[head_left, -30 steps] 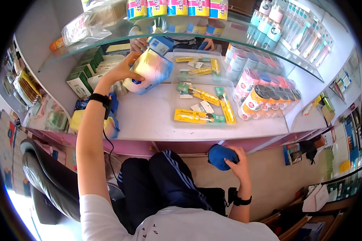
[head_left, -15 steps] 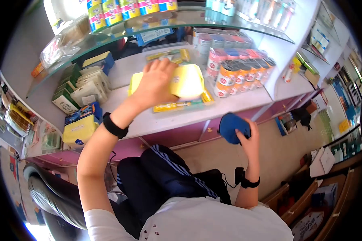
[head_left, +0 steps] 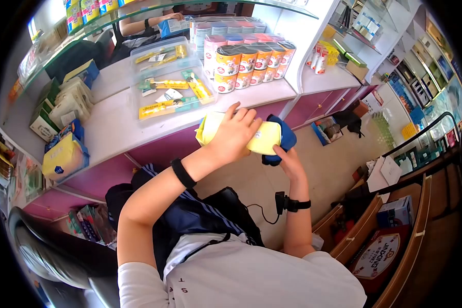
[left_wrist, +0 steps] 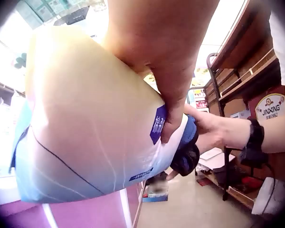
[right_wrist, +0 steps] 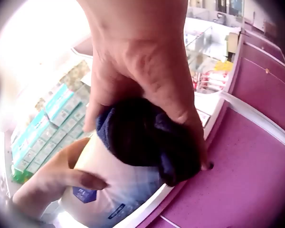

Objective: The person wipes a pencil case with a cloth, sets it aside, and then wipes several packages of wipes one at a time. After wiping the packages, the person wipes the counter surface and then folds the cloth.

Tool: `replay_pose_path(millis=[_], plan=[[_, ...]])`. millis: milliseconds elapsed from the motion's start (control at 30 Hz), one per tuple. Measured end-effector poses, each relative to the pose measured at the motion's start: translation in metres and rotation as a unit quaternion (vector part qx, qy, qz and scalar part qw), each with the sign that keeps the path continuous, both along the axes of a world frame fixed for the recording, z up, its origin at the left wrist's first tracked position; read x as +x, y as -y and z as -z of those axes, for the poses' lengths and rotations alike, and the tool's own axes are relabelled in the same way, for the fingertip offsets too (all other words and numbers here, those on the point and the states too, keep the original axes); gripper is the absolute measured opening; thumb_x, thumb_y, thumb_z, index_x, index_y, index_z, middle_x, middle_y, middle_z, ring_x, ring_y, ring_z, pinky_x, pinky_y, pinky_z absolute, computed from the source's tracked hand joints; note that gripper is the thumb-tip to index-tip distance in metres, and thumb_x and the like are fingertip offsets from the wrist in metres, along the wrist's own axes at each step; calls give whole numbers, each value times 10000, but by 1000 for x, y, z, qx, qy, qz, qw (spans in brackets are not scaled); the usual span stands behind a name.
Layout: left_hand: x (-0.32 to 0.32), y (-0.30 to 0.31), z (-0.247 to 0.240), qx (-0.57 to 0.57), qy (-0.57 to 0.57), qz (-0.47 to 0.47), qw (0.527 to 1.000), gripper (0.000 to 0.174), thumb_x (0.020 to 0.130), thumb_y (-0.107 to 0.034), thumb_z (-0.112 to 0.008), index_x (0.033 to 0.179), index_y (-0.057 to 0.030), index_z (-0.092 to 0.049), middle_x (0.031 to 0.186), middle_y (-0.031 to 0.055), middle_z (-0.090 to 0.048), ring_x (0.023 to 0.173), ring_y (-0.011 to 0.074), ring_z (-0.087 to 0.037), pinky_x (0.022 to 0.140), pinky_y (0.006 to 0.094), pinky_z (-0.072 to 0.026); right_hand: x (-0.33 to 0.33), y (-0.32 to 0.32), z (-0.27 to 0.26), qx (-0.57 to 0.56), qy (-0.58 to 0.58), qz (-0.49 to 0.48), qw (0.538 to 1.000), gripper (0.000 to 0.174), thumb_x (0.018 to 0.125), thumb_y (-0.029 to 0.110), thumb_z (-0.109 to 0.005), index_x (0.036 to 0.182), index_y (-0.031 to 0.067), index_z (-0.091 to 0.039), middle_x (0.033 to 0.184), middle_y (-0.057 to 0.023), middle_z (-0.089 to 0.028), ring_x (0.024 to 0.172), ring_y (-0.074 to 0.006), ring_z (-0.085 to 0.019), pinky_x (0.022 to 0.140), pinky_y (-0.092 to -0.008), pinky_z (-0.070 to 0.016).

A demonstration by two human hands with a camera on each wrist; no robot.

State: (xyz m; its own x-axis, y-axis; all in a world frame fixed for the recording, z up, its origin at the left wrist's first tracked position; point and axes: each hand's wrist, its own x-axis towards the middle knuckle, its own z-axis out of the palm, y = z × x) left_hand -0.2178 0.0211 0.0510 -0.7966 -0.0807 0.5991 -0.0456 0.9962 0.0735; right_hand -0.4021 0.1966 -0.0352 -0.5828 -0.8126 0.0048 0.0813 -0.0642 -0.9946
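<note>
"Out in front of the pink cabinet [head_left: 164, 146], clear of the shelf [head_left: 115, 126], you have the soft yellow, white and blue pack [head_left: 266, 139] raised between your two hands."

"How is your left hand [head_left: 231, 137] set on it?"

"You grip the pack across its width, fingers spread over the yellow face and thumb on the pale side, by the dark blue label [left_wrist: 157, 124]. Your hand is only part closed, kept wide by the pack's bulk."

"And your right hand [head_left: 291, 163]?"

"You have it curled round the dark blue cloth [head_left: 288, 137], right at the pack's end. I can't tell whether the cloth covers that end or merely meets it."

"What else is near you?"

"Your shelf has a second yellow pack [head_left: 61, 161] towards its left end. Farther right, yellow toothbrush packets [head_left: 156, 110] lie within a clear tray [head_left: 145, 101], just beside wrapped orange-and-white canisters [head_left: 227, 64]."
</note>
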Motion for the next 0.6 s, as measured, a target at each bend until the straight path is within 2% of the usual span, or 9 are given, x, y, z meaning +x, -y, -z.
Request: replay_pose_path(millis=[67, 200, 300, 367, 400, 467, 500, 567, 600], plan=[[6, -7, -1, -5, 28, 33, 999, 829, 528, -197, -929, 1293, -65, -636, 1206, 101, -578, 1232, 304, -550, 1239, 538, -310, -6, -13, 14, -54, 180, -86, 979, 788, 916, 168, -807, 1577, 59, -391, 1446, -63, -572, 1309, -203, -574, 1052, -397, -504], [9, -13, 2, -15, 46, 38, 998, 836, 523, -191, -927, 1297, -61, -639, 1198, 98, -580, 1237, 300, -551, 1248, 542, -304, 0, -18, 32, -77, 196, -148, 966, 750, 944, 201, -772, 1577, 65, -393, 1454, -73, -574, 1327, -228, -577, 1079, -423, -493], [8, -13, 3, -38, 45, 33, 998, 840, 529, -223, -944, 1299, -59, -650, 1198, 93, -584, 1248, 291, -551, 1272, 574, -255, 12, -6, 45, -107, 134, -74, 982, 696, 985, 309, -714, 1550, 33, -415, 1444, -122, -605, 1275, -284, -637, 1067, -442, -527], [7, -19, 0, -63, 155, -42, 985, 1012, 542, -301, -971, 1440, -70, -565, 1339, 119, -566, 1345, 302, -511, 1287, 605, -198, 3, 2, 68, -59, 139, -19, 988, 605, 985, 343, -678, 1470, 31, -496, 1316, -139, -676, 1121, -293, -700, 977, -434, -562], [12, -22, -3, -63, 154, -42, 985, 1012, 542, -301, -971, 1440, -70, -565, 1339, 119, -566, 1345, 302, -511, 1287, 605, -198, 3, 0, 65, -59, 138, -19, 989, 605, 985, 343, -678, 1470, 31, -496, 1316, -139, -676, 1121, -293, -700, 977, -434, -562], [29, -25, -13, -61, 52, -51, 995, 1233, 553, -351, -990, 1591, -82, -381, 1546, 173, -440, 1458, 338, -426, 1275, 644, -187, 4, -4, 51, -59, 213, -3, 975, 591, 944, 319, -716, 1416, 14, -534, 1257, -132, -691, 1081, -273, -697, 895, -456, -582], [36, -23, -15, -63, 51, -50, 995, 1233, 553, -351, -990, 1591, -82, -381, 1546, 173, -440, 1458, 338, -426, 1275, 644, -187, 1, -7, 48, -61, 212, -2, 975, 591, 944, 319, -716, 1416, 14, -534, 1257, -132, -691, 1081, -273, -697, 895, -456, -582], [54, -13, -13, 119, -11, -66, 991, 1386, 547, -342, -1002, 1657, -89, -211, 1668, 196, -278, 1529, 378, -334, 1275, 613, -226, -10, -24, 49, -61, 246, 67, 965, 567, 953, 391, -685, 1364, 19, -568, 1152, -156, -724, 940, -301, -724, 811, -467, -599], [58, -3, -4, 192, -31, -49, 980, 1377, 571, -332, -1012, 1651, -60, -203, 1676, 220, -247, 1550, 410, -285, 1277, 570, -255, -22, -38, 55, -53, 241, 38, 968, 591, 949, 416, -676, 1367, 14, -565, 1154, -159, -727, 931, -307, -727, 809, -461, -603]])
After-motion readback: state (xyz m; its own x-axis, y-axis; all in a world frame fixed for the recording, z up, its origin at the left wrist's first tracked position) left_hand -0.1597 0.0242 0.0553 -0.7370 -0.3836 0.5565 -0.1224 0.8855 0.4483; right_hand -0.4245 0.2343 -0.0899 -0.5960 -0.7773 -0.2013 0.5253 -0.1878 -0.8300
